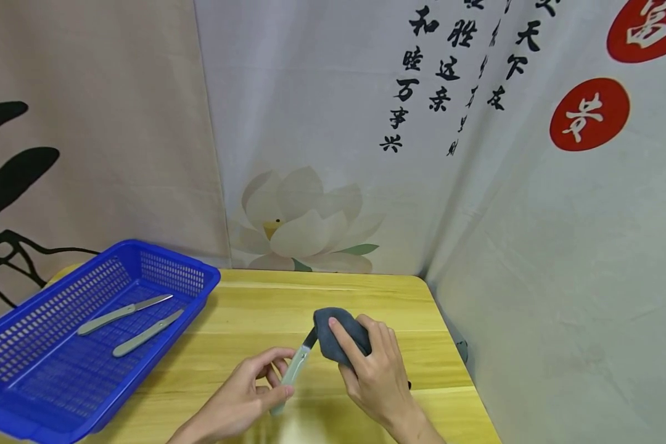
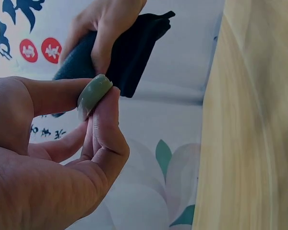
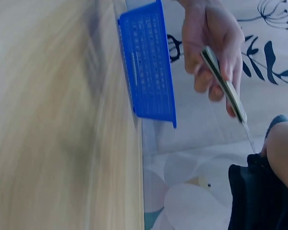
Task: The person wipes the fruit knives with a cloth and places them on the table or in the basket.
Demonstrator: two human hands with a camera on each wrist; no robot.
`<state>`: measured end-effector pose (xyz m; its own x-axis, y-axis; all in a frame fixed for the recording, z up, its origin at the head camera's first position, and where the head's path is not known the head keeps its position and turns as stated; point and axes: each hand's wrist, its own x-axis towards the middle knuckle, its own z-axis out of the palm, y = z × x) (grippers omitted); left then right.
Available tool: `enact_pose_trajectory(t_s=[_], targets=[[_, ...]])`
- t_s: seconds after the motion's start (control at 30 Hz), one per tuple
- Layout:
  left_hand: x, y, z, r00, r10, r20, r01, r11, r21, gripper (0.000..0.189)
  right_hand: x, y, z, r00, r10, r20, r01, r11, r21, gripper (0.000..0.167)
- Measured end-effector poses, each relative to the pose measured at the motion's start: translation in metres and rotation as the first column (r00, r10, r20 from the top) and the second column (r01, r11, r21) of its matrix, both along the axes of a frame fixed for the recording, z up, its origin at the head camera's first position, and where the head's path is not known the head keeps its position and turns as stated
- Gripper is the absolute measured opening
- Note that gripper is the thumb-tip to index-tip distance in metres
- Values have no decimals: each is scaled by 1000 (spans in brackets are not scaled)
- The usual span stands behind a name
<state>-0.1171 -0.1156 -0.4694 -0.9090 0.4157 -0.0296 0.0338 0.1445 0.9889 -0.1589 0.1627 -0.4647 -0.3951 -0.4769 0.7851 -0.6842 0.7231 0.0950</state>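
Between thumb and fingers, my left hand (image 1: 243,390) pinches the pale green handle of a knife (image 1: 296,370). The knife tilts up and to the right. My right hand (image 1: 378,377) grips a folded dark blue-grey cloth (image 1: 332,338) around the blade, so only a short stretch of blade shows near the handle. In the left wrist view the handle (image 2: 95,96) appears end-on between the fingertips. The right wrist view shows the thin blade running from the handle (image 3: 224,87) to the cloth (image 3: 259,196); its tip is hidden.
A blue plastic basket (image 1: 105,407) stands on the left of the wooden table (image 1: 255,308). Inside lie two similar knives, an upper one (image 1: 108,319) and a lower one (image 1: 144,336). Printed cloth curtains (image 1: 322,111) hang behind the table and along its right side.
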Motion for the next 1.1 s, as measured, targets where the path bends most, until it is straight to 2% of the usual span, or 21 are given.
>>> enact_pose_trajectory(t_s=[0.13,0.33,0.5,0.63,0.87,1.03,1.1], targets=[[-1,0,1,1000,12,-3,-12,1000,2,54,8,-7,-2,998,58,12,-59,995,83,49],[-1,1,1,1000,-2,-29,3,1000,19,49,12,-10,-8,995,70,73,-82,981,176,58],[0,1,1,998,-23,-60,25,999,30,47,13,-9,-10,996,57,75,-69,983,169,50],[0,-1,0,997,-40,-63,43,998,43,47,10,-8,-10,997,44,63,-53,987,152,51],[0,-2,0,996,-76,-37,78,995,68,47,1,-4,-7,999,28,40,-32,993,109,49],[0,-3,-1,995,-93,-48,97,991,89,48,-7,3,-4,1000,9,29,-11,996,89,50],[1,-3,-1,993,-99,-57,104,990,94,48,-10,6,-4,999,-2,32,0,997,83,55]])
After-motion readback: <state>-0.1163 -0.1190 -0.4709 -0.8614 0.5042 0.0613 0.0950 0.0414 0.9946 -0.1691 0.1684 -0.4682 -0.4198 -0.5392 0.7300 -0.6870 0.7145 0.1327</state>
